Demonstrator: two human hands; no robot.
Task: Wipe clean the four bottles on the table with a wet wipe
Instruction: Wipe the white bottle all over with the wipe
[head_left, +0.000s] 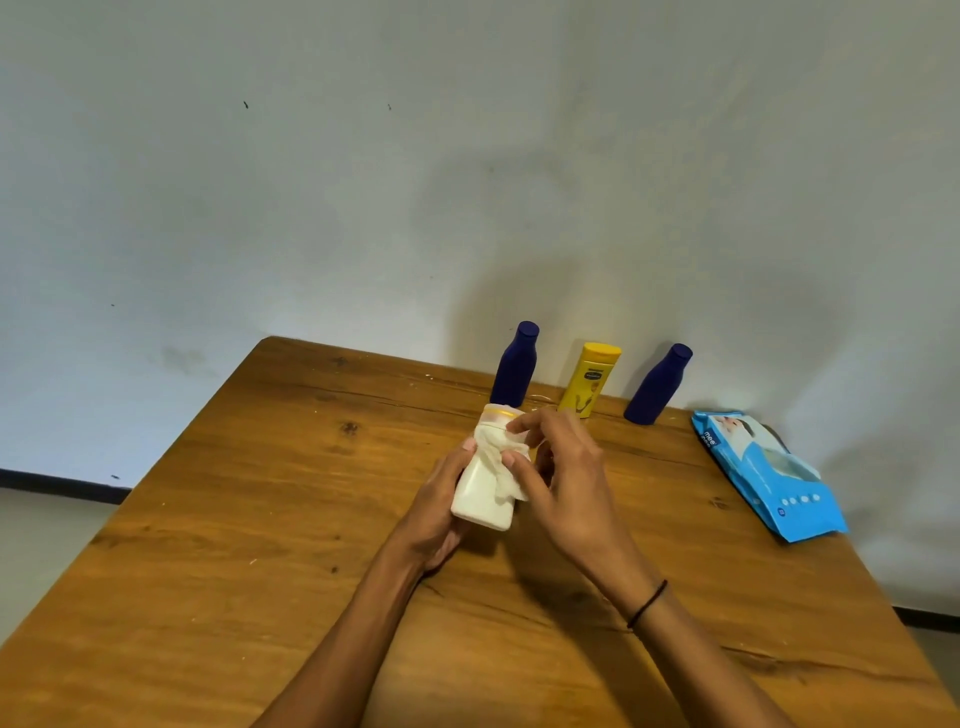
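My left hand (434, 512) grips a white bottle (480, 496) from behind, held above the middle of the wooden table (260, 519). A white wet wipe (496, 452) is draped over the bottle's neck and cap. My right hand (563, 475) pinches the wipe against the bottle's upper part with curled fingers. Along the far edge stand a dark blue bottle (514, 366), a yellow bottle (587, 379) and a second dark blue bottle (657, 384), all upright.
A blue pack of wet wipes (769, 475) lies flat near the table's right edge. A pale wall rises right behind the row of bottles. The table's left edge drops to the floor.
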